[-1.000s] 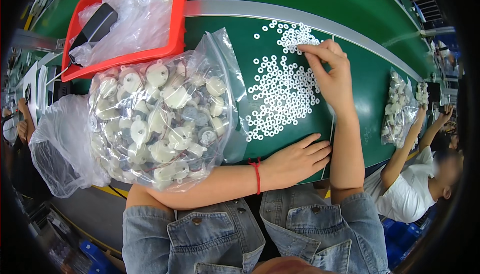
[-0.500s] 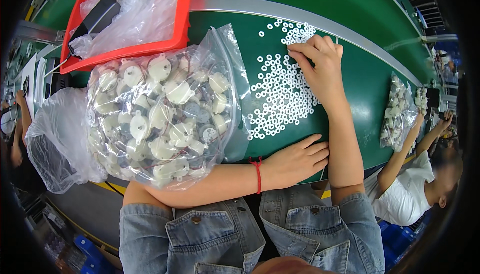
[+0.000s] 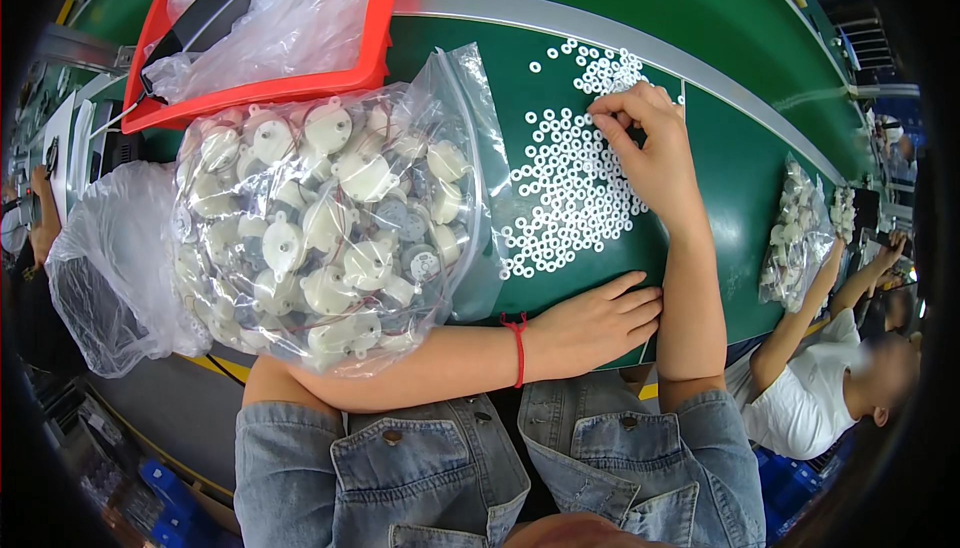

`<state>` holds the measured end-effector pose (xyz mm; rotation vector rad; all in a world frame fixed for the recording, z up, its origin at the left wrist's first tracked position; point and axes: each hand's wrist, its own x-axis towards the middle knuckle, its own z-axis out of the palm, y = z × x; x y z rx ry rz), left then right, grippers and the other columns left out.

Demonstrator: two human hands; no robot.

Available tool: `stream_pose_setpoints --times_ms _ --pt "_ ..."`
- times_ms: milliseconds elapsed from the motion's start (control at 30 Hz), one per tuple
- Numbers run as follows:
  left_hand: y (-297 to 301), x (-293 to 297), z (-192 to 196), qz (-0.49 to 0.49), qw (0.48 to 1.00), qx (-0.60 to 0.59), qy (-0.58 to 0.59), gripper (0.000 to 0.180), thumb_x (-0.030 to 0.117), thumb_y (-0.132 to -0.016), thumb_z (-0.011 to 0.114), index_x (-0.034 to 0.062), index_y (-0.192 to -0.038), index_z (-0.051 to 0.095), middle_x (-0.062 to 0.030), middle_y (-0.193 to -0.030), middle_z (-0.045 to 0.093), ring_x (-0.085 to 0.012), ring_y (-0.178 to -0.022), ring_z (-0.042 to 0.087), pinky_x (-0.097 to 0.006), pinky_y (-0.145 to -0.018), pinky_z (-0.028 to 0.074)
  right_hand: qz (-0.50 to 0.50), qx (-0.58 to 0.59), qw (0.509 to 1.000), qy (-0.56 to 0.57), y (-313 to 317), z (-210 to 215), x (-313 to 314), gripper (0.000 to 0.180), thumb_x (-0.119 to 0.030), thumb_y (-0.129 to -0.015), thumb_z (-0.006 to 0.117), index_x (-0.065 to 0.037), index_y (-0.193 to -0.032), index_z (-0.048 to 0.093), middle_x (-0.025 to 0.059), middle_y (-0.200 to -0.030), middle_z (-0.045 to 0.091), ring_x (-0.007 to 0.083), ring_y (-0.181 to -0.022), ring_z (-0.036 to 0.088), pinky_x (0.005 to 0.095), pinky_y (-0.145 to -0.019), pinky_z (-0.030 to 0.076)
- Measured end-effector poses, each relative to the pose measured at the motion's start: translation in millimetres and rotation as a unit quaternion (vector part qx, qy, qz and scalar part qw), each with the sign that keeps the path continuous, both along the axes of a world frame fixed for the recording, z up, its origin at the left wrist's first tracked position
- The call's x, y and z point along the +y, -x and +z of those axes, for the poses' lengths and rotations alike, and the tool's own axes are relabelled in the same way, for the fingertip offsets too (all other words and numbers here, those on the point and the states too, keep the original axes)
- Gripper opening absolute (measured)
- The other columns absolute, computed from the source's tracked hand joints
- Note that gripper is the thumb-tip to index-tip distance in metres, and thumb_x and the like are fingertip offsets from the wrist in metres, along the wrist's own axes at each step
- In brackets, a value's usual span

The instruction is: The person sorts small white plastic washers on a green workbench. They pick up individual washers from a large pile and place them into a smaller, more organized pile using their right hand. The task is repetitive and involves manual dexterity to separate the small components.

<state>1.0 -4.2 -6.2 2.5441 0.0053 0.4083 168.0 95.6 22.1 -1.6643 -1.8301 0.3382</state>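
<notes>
Many small white rings [image 3: 575, 188] lie loose on the green tabletop, in a large patch with a smaller cluster [image 3: 608, 70] beyond it. Over the gap between the two, my right hand [image 3: 650, 143] has its thumb and forefinger drawn together in a pinch. Whatever may be between those fingertips is too small to make out. My left hand [image 3: 598, 323] rests flat at the table's near edge, fingers stretched out and holding nothing. A clear zip bag [image 3: 320, 238] full of cream-coloured round motors with thin wires stands left of the rings, partly over my left forearm.
A red bin [image 3: 375, 48] at the far left holds clear plastic bags and a black device [image 3: 205, 23]. Crumpled clear plastic [image 3: 125, 268] lies left of the motor bag. To the right, a co-worker in a white shirt [image 3: 805, 398] reaches toward another filled bag [image 3: 795, 238].
My right hand has shifted slightly right and nearer to me, its fingers more bent. The left hand stays in place. The view has shifted a little.
</notes>
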Motion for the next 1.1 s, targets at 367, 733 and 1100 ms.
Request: stream_pose_setpoints --times_ms 367,733,1100 --pt "0 -2 0 0.005 1.0 0.004 -0.002 0.049 0.019 -0.099 0.051 0.0011 -0.144 0.055 -0.0139 -0.155 0.051 -0.0257 -0.149 0.042 -0.047 -0.128 0.024 -0.026 -0.067 0.996 -0.044 -5 1 -1 0.009 -0.01 -0.091 0.075 -0.011 -0.098 0.079 0.0009 -0.082 0.06 0.0191 -0.081 0.054 0.0365 -0.081 0.033" --pt "1 0 1 0.005 1.0 -0.002 -0.011 0.05 0.018 -0.097 0.054 0.0012 -0.144 0.056 -0.0139 -0.154 0.052 -0.0261 -0.148 0.043 -0.047 -0.128 0.025 -0.045 0.023 0.998 -0.028 -12 3 -2 0.008 -0.009 -0.09 0.076 -0.011 -0.097 0.08 0.0002 -0.082 0.064 0.0177 -0.079 0.055 0.035 -0.083 0.034" --pt "2 3 2 -0.005 1.0 -0.003 -0.001 0.05 0.016 -0.094 0.058 0.0015 -0.142 0.057 -0.0147 -0.154 0.052 -0.0262 -0.149 0.043 -0.047 -0.127 0.026 -0.013 -0.084 0.996 -0.034 -10 4 -4 0.007 -0.009 -0.089 0.077 -0.009 -0.096 0.079 0.0011 -0.08 0.062 0.0196 -0.081 0.054 0.0366 -0.084 0.034"
